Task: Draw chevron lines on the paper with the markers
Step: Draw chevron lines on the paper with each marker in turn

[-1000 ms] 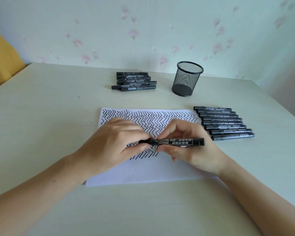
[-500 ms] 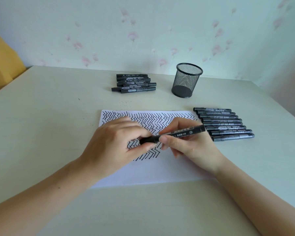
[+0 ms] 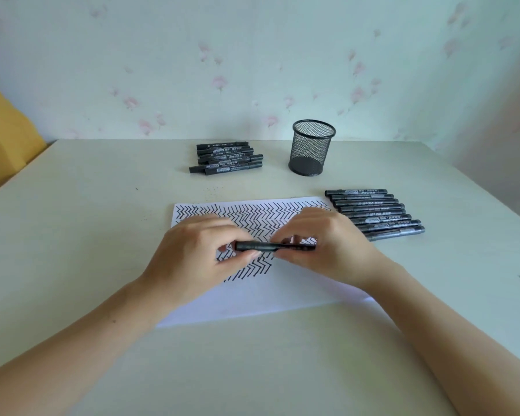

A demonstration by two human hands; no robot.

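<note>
Both hands meet above the middle of the white sheet of paper (image 3: 261,298), which lies flat on the pale cream table (image 3: 72,235). Between them a black cylindrical marker (image 3: 275,246) lies roughly level, running left to right. The left hand (image 3: 192,259) pinches the marker's left end with curled thumb and fingers, while the right hand (image 3: 327,250) has its fingers curled round the right part of the barrel. The marker sits raised over the paper, in front of the drawn pattern; whether its tip is capped cannot be told.

Black chevron lines (image 3: 252,217) fill the far part of the paper and reach down to a shorter patch just near of the hands; the near part of the sheet is blank.

To the right of the paper, a row of 8 black markers (image 3: 376,214) lies side by side, just beside the sheet's far right corner. Farther back and left of centre, a small pile of black markers (image 3: 225,157) rests on the table. A black wire-mesh pen cup (image 3: 311,151) stands upright to the right of that pile, near the floral-papered wall (image 3: 252,70).
</note>
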